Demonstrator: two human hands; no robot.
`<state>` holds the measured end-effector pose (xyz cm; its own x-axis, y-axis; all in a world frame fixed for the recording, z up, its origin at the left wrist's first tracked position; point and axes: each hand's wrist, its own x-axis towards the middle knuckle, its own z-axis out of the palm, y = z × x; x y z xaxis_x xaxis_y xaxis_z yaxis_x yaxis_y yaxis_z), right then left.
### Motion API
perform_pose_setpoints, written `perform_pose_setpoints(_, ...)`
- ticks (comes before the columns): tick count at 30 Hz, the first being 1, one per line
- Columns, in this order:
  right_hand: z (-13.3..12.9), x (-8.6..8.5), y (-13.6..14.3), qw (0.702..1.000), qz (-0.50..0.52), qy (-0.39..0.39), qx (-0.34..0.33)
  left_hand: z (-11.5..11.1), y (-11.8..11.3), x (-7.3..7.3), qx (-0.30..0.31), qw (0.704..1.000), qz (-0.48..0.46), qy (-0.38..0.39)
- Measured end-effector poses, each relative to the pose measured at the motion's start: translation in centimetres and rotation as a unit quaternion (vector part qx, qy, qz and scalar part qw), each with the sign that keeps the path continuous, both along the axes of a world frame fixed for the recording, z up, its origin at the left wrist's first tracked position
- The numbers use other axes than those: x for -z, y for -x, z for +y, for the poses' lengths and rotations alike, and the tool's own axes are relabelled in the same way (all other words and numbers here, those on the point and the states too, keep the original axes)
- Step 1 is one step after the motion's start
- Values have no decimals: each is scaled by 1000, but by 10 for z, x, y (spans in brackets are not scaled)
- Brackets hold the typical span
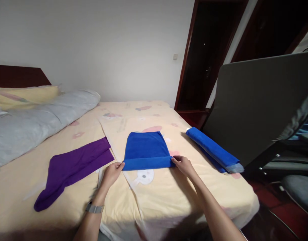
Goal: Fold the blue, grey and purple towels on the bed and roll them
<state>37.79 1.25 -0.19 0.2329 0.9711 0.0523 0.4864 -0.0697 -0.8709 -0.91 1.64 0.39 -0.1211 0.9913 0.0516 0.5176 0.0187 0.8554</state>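
Observation:
A blue cloth (146, 145) lies flat on the bed, its near edge turned over into a straight band. My left hand (113, 173) pinches the left end of that band between thumb and fingers. At the band's right end, my right hand (182, 164) grips the other corner the same way. To the left lies a purple cloth (75, 167), loosely folded lengthwise, with one end bent toward me. On the right, a bundle of folded blue cloth (211, 147) rests near the bed's edge, with clear plastic showing at its near end.
The bed (174, 197) has a yellow patterned sheet with a crease running through it. A grey rolled quilt (45, 117) and a yellow pillow (28, 95) lie at the left. A dark panel (259, 107) and a chair seat (299, 192) stand beyond the right edge.

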Motion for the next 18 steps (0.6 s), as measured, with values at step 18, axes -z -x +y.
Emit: perform_pose_setpoints(18,4,12,7,985,162,49,15,-3,-10,-10,16,985,-160,62)
